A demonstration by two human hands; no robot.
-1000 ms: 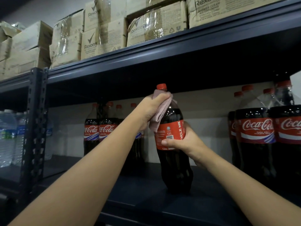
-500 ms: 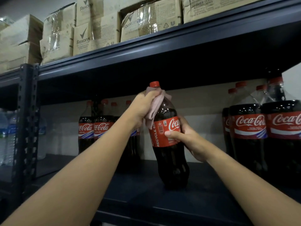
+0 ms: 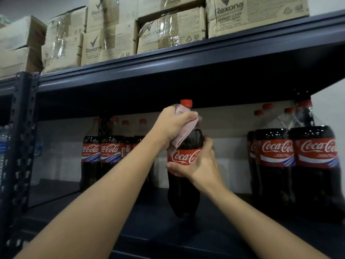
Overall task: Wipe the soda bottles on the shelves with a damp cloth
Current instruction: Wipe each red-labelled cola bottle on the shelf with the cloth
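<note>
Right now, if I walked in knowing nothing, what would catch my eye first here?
First, the tall dark plastic cola bottle with a red cap and red label, standing mid-shelf: the left hand presses a crumpled pale pink cloth round its shoulder while the right hand grips its label. Then the matching cola bottles clustered at right, and the brown cardboard Rexona cartons stacked on the dark blue metal shelf above.

Pink cloth (image 3: 183, 132), red-capped cola bottle (image 3: 183, 193) (red label, white script), navy shelf (image 3: 186, 58)
</note>
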